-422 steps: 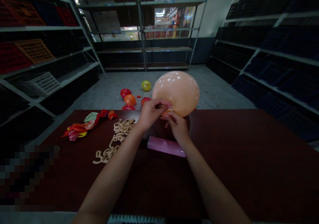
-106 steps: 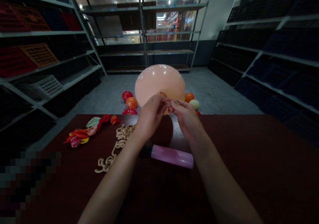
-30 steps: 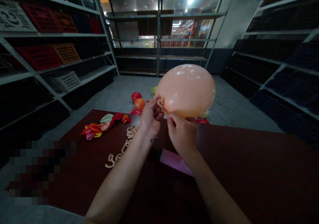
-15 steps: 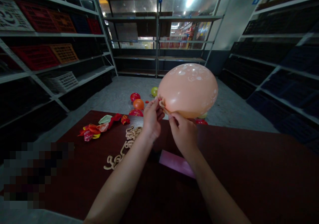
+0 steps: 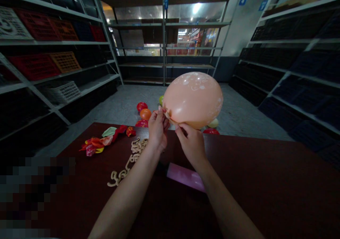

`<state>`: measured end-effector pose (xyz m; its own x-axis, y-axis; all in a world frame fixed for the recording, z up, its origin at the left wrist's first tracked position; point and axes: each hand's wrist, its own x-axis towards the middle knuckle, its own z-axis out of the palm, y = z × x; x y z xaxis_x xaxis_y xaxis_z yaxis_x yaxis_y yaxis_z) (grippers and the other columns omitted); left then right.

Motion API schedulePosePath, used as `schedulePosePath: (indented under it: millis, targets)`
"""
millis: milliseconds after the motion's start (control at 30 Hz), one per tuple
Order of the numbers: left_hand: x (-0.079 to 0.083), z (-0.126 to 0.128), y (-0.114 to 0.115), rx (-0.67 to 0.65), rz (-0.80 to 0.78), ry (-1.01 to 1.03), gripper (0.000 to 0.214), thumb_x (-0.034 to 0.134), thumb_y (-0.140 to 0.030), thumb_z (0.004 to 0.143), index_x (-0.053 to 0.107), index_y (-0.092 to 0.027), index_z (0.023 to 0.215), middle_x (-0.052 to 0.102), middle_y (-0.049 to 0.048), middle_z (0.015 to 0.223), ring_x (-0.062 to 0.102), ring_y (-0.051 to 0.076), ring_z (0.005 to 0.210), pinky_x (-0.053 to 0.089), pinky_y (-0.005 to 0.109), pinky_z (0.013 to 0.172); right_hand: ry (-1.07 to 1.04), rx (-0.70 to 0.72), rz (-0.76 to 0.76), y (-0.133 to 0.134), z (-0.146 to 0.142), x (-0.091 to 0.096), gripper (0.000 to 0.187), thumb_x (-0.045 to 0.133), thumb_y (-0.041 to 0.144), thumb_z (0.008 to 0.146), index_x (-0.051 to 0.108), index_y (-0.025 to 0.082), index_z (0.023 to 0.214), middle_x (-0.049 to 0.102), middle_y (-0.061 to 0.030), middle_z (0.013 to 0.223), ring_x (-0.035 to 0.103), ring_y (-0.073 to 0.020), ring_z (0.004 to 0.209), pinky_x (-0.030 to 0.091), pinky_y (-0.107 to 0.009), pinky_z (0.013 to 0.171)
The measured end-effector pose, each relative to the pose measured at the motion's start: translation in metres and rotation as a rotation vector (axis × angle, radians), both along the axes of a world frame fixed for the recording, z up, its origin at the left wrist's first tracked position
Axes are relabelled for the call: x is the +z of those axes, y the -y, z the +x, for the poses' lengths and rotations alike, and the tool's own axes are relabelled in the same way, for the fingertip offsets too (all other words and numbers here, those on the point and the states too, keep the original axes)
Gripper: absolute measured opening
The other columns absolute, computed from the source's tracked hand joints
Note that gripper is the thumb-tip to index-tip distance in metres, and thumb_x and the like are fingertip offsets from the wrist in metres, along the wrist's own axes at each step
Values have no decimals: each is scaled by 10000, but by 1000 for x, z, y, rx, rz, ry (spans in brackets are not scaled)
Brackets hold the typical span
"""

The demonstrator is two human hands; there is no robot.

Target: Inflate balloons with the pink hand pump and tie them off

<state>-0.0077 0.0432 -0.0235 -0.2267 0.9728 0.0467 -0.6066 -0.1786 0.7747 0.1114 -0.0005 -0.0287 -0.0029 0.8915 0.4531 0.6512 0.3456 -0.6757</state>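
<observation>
A blown-up peach balloon (image 5: 195, 99) with white print hangs above the far edge of the dark red table (image 5: 265, 182). My left hand (image 5: 157, 131) pinches its neck at the left side, fingers closed. Just below the balloon, my right hand (image 5: 190, 143) is closed too, pinching the neck or a small clip there; I cannot make out which. A pink pump (image 5: 184, 177) lies on the table under my right wrist.
Cream plastic clips (image 5: 130, 159) lie in a strip left of my arms. A heap of flat coloured balloons (image 5: 102, 141) sits further left. Several inflated balloons (image 5: 145, 113) rest on the floor beyond the table. Metal shelves with crates (image 5: 65, 62) line both sides.
The balloon and both hands have shifted slightly left and down in view. Both hands keep their pinch on the neck.
</observation>
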Motion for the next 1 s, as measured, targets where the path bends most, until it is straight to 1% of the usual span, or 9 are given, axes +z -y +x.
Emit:
schedulePosePath:
  millis: [100, 200, 333, 433, 533, 633, 733, 833, 1000]
  targets:
    - [6, 2, 3, 26, 24, -72, 342, 737, -483, 903, 571, -213, 777, 464, -64, 573, 366, 64, 431, 286, 187, 412, 7, 43, -23, 0, 6, 3, 292, 475, 376, 1010, 724, 283, 887, 744, 0, 731, 679, -175, 660, 430, -264, 613]
    - [9, 2, 1, 110, 134, -133, 348, 773, -467, 870, 583, -202, 747, 481, -56, 583, 400, 62, 448, 316, 178, 426, 55, 39, -19, 2, 12, 11, 360, 426, 381, 1043, 672, 270, 805, 701, 12, 661, 671, -160, 633, 419, -249, 603]
    - [6, 4, -12, 219, 279, -261, 237, 739, -400, 898, 660, -199, 802, 605, -9, 705, 531, 89, 582, 434, 191, 551, 128, 35, -23, 6, 14, 21, 322, 456, 317, 1030, 666, 267, 791, 723, 10, 691, 676, -160, 653, 408, -256, 604]
    - [-3, 9, -37, 250, 348, -403, 179, 674, -346, 939, 684, -204, 831, 646, 11, 785, 567, 104, 671, 464, 204, 653, 195, 59, -31, 9, 12, 24, 279, 505, 277, 1011, 686, 266, 799, 735, 9, 714, 681, -164, 675, 396, -265, 608]
    - [-13, 12, -74, 225, 328, -541, 166, 646, -334, 948, 680, -213, 839, 682, 26, 864, 611, 129, 766, 481, 220, 730, 301, 71, -43, 12, 12, 26, 302, 524, 269, 1015, 681, 255, 758, 723, 17, 689, 664, -151, 648, 363, -268, 600]
    - [-23, 10, -109, 127, 319, -724, 162, 566, -311, 991, 698, -221, 966, 723, 61, 1054, 659, 178, 989, 500, 279, 901, 394, 82, -55, 16, 16, 28, 288, 541, 280, 1025, 693, 238, 784, 744, 18, 731, 662, -133, 655, 349, -259, 606]
    - [-30, 3, -127, 16, 329, -851, 248, 497, -280, 1021, 690, -227, 1168, 671, 91, 1348, 586, 223, 1290, 428, 359, 1094, 397, 111, -49, 20, 24, 24, 260, 559, 278, 1019, 705, 245, 807, 756, 25, 756, 681, -131, 688, 360, -252, 609]
    - [-37, -9, -123, -41, 228, -892, 324, 449, -328, 1043, 655, -215, 1267, 651, 117, 1393, 583, 249, 1311, 440, 394, 1091, 298, 156, -55, 21, 33, 11, 275, 531, 255, 1019, 701, 260, 804, 745, 39, 736, 691, -137, 690, 384, -244, 611]
    - [-47, -45, -96, 57, 42, -902, 364, 413, -397, 1041, 676, -160, 1128, 719, 155, 1185, 655, 256, 1130, 480, 404, 1018, 226, 150, -117, 27, 39, -14, 277, 489, 229, 1019, 684, 264, 826, 745, 28, 777, 695, -148, 729, 420, -247, 647]
